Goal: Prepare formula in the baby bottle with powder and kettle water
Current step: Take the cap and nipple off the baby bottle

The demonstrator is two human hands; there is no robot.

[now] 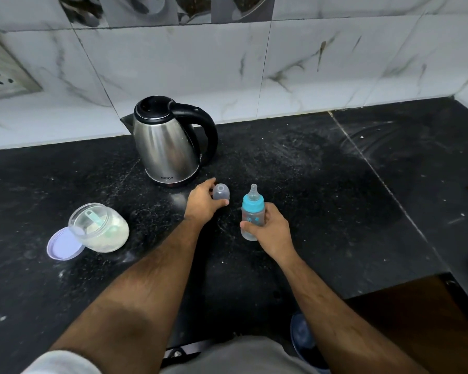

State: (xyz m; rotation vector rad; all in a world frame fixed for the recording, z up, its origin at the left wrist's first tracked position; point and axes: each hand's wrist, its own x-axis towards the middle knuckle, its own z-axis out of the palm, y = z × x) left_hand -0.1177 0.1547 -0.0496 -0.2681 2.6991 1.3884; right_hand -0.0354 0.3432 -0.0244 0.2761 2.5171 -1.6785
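The right hand (270,228) wraps the baby bottle (251,214) around its lower body, holding it upright on the countertop (322,201), blue collar and teat clear above the fingers. Just left of the bottle, the left hand (203,202) pinches the clear cap (221,191). Best to park that cap close by, then unscrew the collar while keeping the bottle steady. Further left sits the open powder jar (100,228); behind stands the kettle (168,147).

Both forearms were bare to the elbow. Left arm: pale grey-white sleeve (62,363) visible at the lower frame edge, ending near the elbow. Grey garment (243,356) covered the torso at the bottom centre. No rings, watch or bands seen on either of the hands.
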